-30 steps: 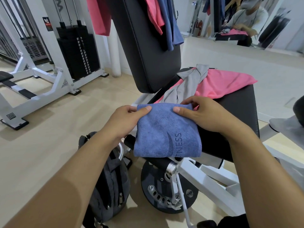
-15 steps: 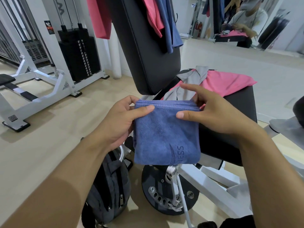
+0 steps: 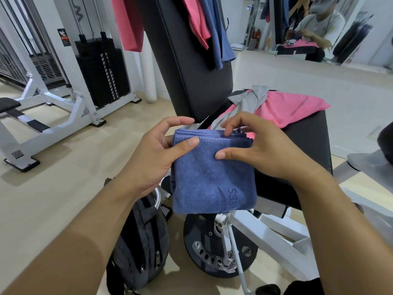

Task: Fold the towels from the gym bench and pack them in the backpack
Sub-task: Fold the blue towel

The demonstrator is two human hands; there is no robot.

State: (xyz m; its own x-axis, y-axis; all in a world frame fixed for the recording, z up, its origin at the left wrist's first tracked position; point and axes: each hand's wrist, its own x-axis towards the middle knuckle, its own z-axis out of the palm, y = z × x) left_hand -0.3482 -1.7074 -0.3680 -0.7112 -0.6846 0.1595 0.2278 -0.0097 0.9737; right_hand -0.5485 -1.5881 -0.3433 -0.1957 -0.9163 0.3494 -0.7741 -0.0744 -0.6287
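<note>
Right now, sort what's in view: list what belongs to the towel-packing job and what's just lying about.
Part of the job:
- blue towel, folded, held by the left hand and right hand
- pink towel and grey towel on the gym bench
- backpack on the floor

Just lying about:
- weight stack
- white machine frame
- wall mirror

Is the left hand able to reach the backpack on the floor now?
Probably yes, but not freely: the left hand grips the blue towel together with the right hand. The backpack stands just below the left forearm, with nothing between them.
</note>
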